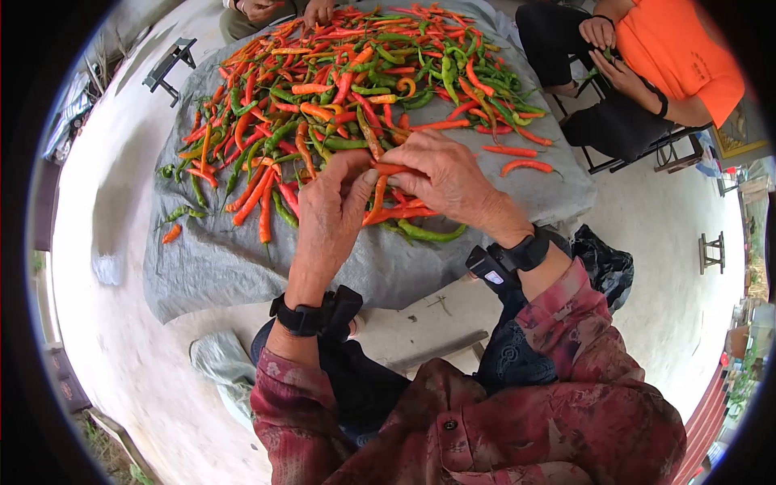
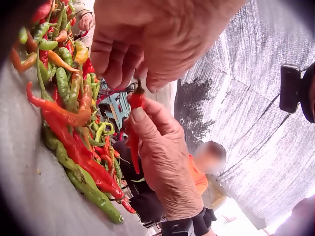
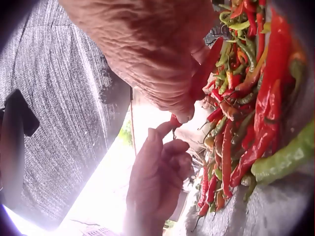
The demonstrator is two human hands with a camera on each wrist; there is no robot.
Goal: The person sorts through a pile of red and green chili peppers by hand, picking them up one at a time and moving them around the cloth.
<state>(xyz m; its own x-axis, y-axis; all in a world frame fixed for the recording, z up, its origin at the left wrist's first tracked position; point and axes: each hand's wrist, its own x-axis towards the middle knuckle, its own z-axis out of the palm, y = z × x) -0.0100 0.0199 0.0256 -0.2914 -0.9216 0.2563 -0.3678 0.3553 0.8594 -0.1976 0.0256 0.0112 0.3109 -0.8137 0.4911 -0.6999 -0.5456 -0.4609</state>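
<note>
Over the near edge of the pepper pile, my right hand (image 1: 453, 179) holds a red chili pepper (image 1: 398, 170) between thumb and fingers. My left hand (image 1: 330, 200) meets it from the other side and pinches its stem end. In the left wrist view the pepper (image 2: 135, 150) points downward, its dark green stem (image 2: 140, 89) at the left fingertips. The right wrist view has the pepper's red body (image 3: 206, 71) partly hidden behind the right hand. Red, orange and green chili peppers (image 1: 347, 97) lie heaped just beyond both hands.
A grey sheet (image 1: 234, 275) lies under the heap, with a few loose peppers (image 1: 527, 166) at its right. One person in an orange shirt (image 1: 683, 61) sits at the right; another person's hands (image 1: 318, 11) reach in at the far side. A black bag (image 1: 602, 263) lies at lower right.
</note>
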